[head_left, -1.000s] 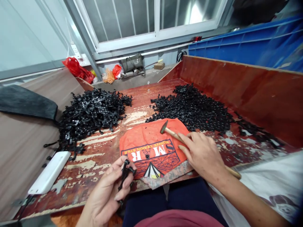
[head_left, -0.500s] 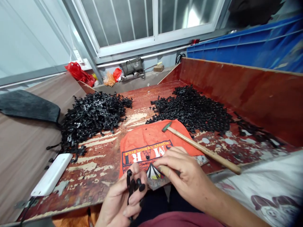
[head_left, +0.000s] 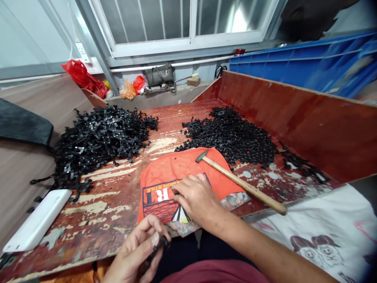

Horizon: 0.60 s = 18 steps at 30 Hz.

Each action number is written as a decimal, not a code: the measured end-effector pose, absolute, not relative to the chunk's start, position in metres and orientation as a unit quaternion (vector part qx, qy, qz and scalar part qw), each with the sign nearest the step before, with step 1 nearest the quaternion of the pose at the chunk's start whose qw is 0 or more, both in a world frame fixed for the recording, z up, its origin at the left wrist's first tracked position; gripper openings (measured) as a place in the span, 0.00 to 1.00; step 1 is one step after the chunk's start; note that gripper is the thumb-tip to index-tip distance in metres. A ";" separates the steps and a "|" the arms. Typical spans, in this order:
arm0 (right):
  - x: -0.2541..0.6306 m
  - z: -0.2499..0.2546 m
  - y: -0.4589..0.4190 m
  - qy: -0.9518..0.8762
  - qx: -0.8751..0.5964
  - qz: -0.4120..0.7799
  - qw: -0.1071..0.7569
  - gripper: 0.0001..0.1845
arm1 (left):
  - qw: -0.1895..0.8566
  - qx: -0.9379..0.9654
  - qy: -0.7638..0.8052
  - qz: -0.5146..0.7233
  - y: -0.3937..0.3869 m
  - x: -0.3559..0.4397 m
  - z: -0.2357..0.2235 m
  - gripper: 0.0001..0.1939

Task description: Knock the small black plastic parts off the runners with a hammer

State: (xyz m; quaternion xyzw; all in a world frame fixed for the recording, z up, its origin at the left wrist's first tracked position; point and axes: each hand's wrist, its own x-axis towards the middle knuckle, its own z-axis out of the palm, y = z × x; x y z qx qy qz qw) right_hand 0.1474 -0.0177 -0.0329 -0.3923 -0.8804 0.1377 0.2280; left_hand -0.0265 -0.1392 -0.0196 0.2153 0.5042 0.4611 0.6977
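- Head view: the red-brown workbench (head_left: 169,114), with raised panels at left and right, contains two heaps of small black fittings.
- The blue crate (head_left: 291,65) stands beyond the right panel; its contents cannot be seen.
- The white fabric (head_left: 273,232), printed with cartoon faces, lies along the front right edge.
- The left pile (head_left: 103,135) and the right pile (head_left: 235,137) sit apart on the bench, bare worn surface between them.
- The orange cloth (head_left: 176,165) covers a grey slab (head_left: 184,228) at the front edge.
- The red plastic bag (head_left: 84,78) rests at the back left; contents hidden.
- The hammer (head_left: 244,183) lies diagonally across the cloth, right of the working hand.
- The right hand (head_left: 196,196) obstructs the printed lettering; whether its bunched fingertips grip anything cannot be determined.
- The left hand (head_left: 144,245), before the slab, has its fingers closed on black parts (head_left: 161,243).
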 end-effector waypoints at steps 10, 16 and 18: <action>0.153 -0.020 -0.041 -0.780 -0.366 0.408 0.301 0.08 | 0.536 0.401 0.597 0.443 -0.130 -0.021 -0.046 0.15; 0.164 -0.019 -0.064 -0.761 -0.372 0.407 0.342 0.13 | 0.321 0.593 0.623 0.395 -0.125 -0.011 -0.031 0.06; 0.167 -0.020 -0.068 -0.764 -0.376 0.391 0.350 0.14 | 0.284 0.615 0.622 0.393 -0.127 -0.009 -0.027 0.07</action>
